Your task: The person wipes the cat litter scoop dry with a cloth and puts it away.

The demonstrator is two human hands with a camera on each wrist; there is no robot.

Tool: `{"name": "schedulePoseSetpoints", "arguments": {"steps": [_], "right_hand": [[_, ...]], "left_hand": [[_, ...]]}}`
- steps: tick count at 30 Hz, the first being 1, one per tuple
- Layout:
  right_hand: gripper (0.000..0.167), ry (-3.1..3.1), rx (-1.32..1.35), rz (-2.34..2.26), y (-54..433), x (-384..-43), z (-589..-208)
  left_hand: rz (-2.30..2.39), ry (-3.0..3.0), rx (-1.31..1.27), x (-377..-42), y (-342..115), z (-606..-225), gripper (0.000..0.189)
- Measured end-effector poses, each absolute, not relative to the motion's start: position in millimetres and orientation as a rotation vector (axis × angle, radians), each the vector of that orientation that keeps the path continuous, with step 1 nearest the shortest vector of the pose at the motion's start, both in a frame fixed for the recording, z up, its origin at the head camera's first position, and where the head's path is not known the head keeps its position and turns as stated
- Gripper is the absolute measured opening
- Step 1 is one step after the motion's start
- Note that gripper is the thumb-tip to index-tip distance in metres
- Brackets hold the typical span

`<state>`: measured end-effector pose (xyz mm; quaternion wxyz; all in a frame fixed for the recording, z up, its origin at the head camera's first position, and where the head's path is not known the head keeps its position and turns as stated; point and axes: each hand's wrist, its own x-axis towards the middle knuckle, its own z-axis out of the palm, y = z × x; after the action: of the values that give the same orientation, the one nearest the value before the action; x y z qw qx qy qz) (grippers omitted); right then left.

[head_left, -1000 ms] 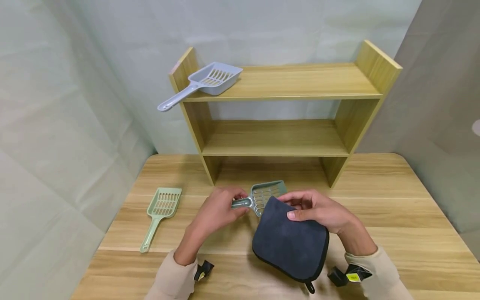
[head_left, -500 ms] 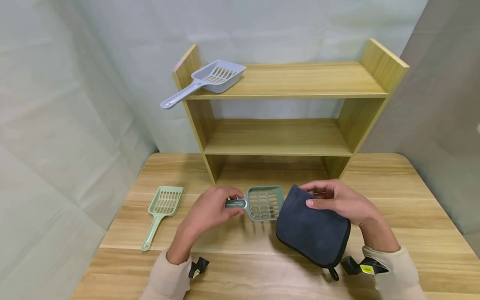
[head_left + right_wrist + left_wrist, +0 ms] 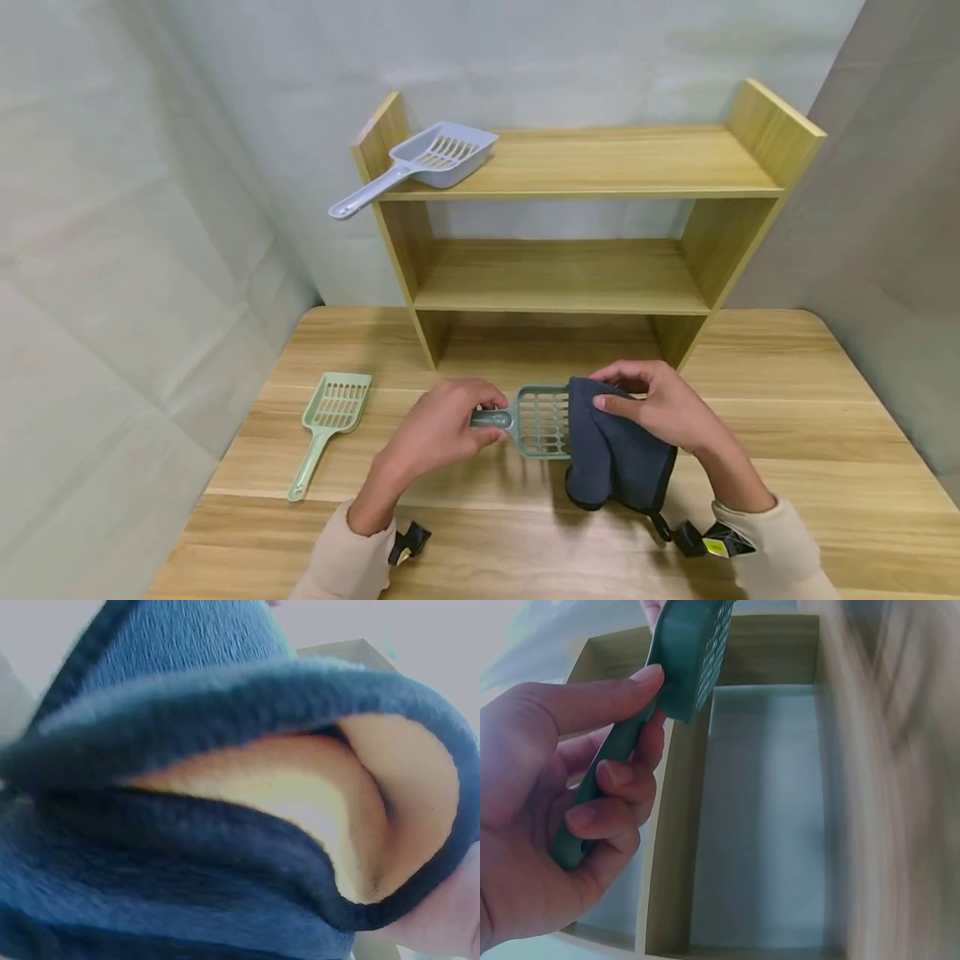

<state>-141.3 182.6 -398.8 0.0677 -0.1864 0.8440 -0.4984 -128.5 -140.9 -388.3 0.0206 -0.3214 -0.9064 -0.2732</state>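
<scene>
My left hand point(image 3: 450, 425) pinches the handle of a dark green slotted litter scoop point(image 3: 495, 418), held level above the table with its pan to the right. In the left wrist view, thumb and fingers curl round the scoop's handle point(image 3: 611, 754). My right hand point(image 3: 663, 408) grips a dark blue cloth point(image 3: 596, 450) with black edging and a hanging loop. The cloth folds over the scoop's front edge and hides it. Close up in the right wrist view, the fuzzy cloth point(image 3: 180, 712) bends round, its inner side looking orange; it covers most of the hand.
A pale green litter scoop point(image 3: 335, 404) lies on the wooden table point(image 3: 480, 533) at left. Behind the hands stands a wooden shelf point(image 3: 562, 275). On its top left rests a lavender litter scoop point(image 3: 450, 154), handle jutting over the side.
The cloth was flat and drew off to the right of the scoop; now it is folded over the scoop's front edge. The scoop has levelled and shifted slightly right and down with the left hand.
</scene>
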Motion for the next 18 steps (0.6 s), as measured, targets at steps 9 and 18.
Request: {"name": "schedulePoseSetpoints", "arguments": {"steps": [9, 18], "right_hand": [[0.015, 2.695, -0.647, -1.4, 168, -137, -404], [0.015, 2.466, -0.663, -1.543, 164, -136, -404]], "left_hand": [[-0.761, -2.814, -0.886, -122, -123, -400, 0.025], [-0.734, -2.808, -0.863, -119, -108, -407, 0.026]]}}
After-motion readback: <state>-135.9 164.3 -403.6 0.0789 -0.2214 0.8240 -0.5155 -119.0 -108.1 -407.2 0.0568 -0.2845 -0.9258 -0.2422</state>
